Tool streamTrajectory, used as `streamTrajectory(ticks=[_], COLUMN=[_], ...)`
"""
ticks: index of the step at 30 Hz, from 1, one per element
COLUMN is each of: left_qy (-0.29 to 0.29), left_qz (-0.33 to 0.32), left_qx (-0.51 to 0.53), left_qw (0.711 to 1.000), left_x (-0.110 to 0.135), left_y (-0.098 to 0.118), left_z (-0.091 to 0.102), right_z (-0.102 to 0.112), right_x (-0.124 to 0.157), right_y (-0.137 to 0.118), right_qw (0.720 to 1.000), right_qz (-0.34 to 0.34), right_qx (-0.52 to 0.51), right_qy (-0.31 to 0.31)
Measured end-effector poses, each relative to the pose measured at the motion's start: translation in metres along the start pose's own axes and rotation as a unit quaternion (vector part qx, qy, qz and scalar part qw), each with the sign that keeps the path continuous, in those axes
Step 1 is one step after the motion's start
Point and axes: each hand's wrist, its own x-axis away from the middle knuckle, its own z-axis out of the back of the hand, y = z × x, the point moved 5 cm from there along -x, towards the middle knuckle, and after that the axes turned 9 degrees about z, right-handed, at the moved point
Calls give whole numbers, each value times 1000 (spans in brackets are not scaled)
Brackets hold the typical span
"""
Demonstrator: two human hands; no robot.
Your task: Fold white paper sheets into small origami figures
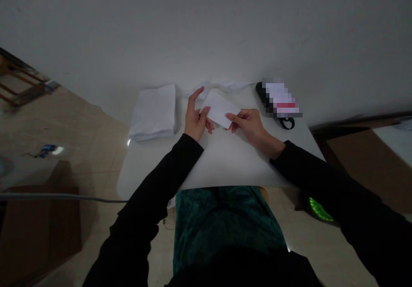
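A small white piece of paper (221,108), which looks folded, is held above the table between both hands. My left hand (197,117) pinches its left edge with the thumb on top, while the index finger points up and away. At the paper's lower right corner my right hand (247,124) grips it between thumb and fingers. Left of my hands lies a stack of white paper (152,111). Behind the held piece, crumpled white paper (231,86) lies along the wall side of the table.
The white table (222,162) stands against a grey wall (209,34). At its back right lies a black pouch (264,96) with a strap, partly blurred out. Cardboard boxes (370,162) stand on the right. A grey cable (64,197) runs in from the left.
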Motion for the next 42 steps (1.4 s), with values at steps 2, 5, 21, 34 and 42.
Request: streamTrajectory(ticks=[2,5,21,34,42], left_qy=[41,91,-9,33,40], left_qz=[-19,-51,83,-167,-19], left_qx=[-20,-78,-40,-249,-51], left_qw=[999,991,996,953,998], left_x=[1,7,18,19,12], left_y=[1,5,-10,30,11], left_z=[5,7,-14,-5,-7], right_z=[-1,1,-7,15,-7], right_x=[1,4,8,-6,6], right_y=[3,3,-8,-36,-24], right_qw=[999,997,997,937,998], right_qz=[-29,-39,54,225,34], right_qx=[-9,-29,25,266,-23], right_qy=[9,63,-48,-4,-43])
